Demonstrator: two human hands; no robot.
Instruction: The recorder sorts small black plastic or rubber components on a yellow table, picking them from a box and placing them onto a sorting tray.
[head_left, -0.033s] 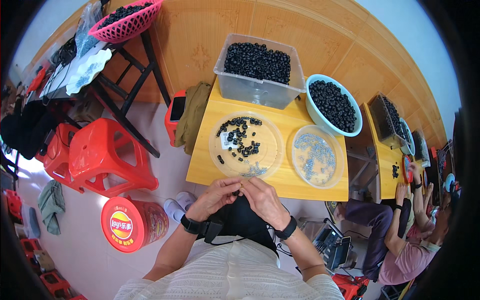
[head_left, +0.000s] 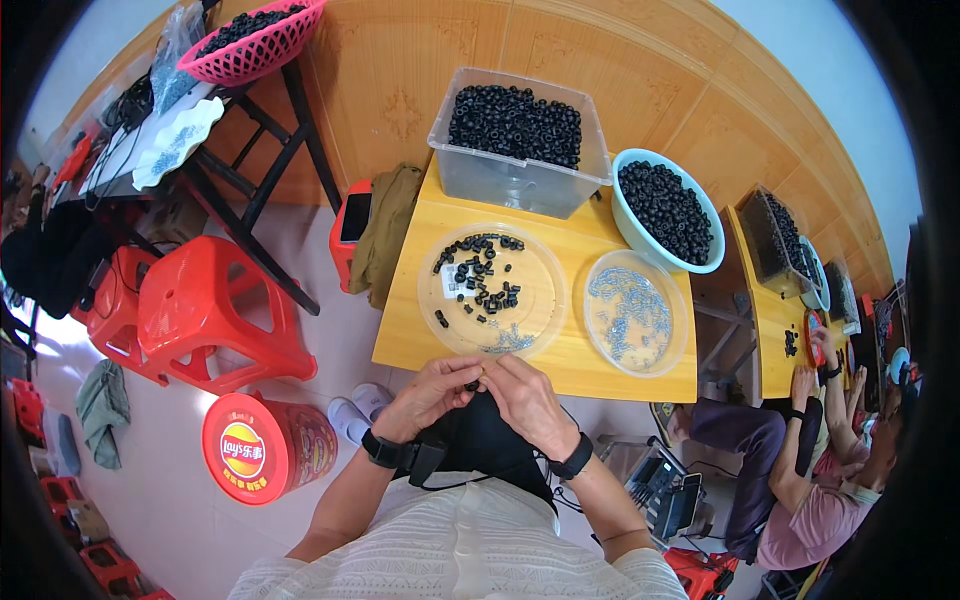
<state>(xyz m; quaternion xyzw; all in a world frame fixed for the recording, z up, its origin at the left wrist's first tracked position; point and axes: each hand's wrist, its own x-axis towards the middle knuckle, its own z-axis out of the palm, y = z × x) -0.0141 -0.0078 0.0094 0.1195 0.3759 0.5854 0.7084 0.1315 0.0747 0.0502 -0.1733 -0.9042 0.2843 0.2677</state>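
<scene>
Both hands, left and right, pinch one black ring; best kept over the tray, fingertips steady.

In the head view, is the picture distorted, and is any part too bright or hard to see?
Head view: the fisheye bends the yellow table and wall panels toward the rim, and the corners are black. Daylight washes out the far left floor. The left hand and right hand are sharp, but the tiny dark part between their fingertips is barely visible.

Left of the yellow table stands a red round canister — yellow oval label on top; a dark phone screen nearby.
</scene>
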